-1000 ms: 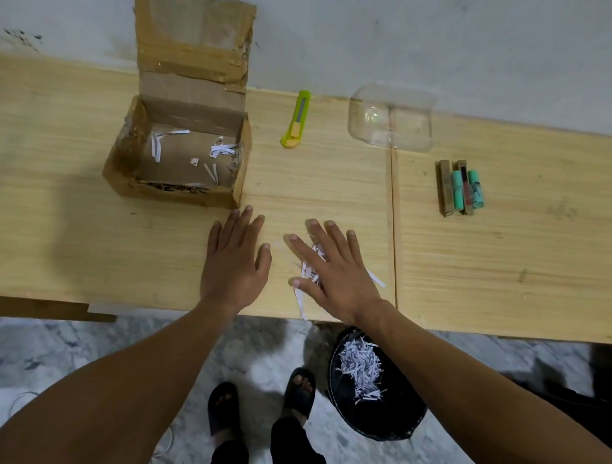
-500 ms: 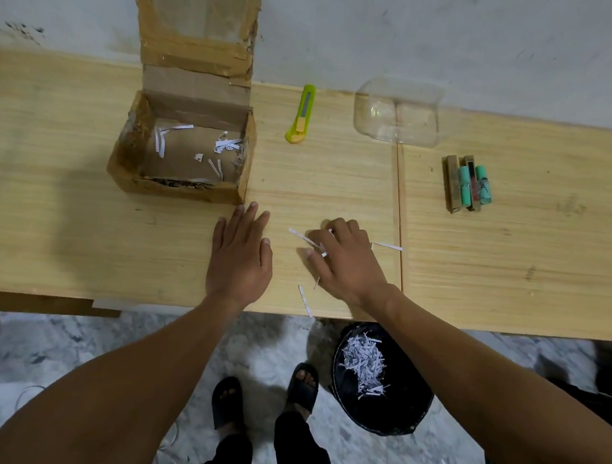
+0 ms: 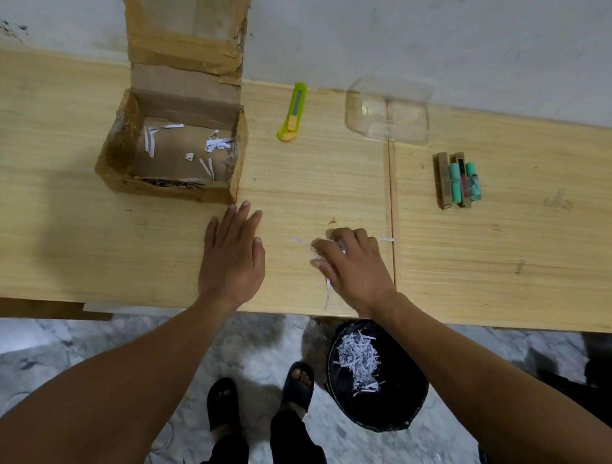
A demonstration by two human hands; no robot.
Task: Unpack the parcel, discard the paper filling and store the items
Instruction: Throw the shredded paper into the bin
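- My left hand [image 3: 232, 258] lay flat on the table [image 3: 38, 206], palm down, fingers straight and close together, holding nothing; its fingertips pointed at the near right corner of the cardboard box [image 3: 172, 144] and stopped just short of it.
- My right hand [image 3: 355, 270] was on the table to the right of the left one, its grip narrow: the fingers were curled down over a small bunch of white paper strips [image 3: 333, 247].
- A few strips stuck out from under that hand, one toward the left, one toward the table's front edge, and one small piece lay just beyond the knuckles near the seam between the two table boards.
- The box stood open at the back left, its lid flap upright against the wall, with only a few scraps of paper on its floor.
- A green-and-yellow utility knife [image 3: 292, 112] lay to the right of the box, and a clear plastic container [image 3: 388, 114] sat further right, near the wall.
- The unpacked items [image 3: 459, 181], a tight row of brown and teal sticks, lay on the right-hand board, well apart from both hands.
- On the floor below my right forearm stood a black bin [image 3: 393, 401] with a heap of shredded paper inside.
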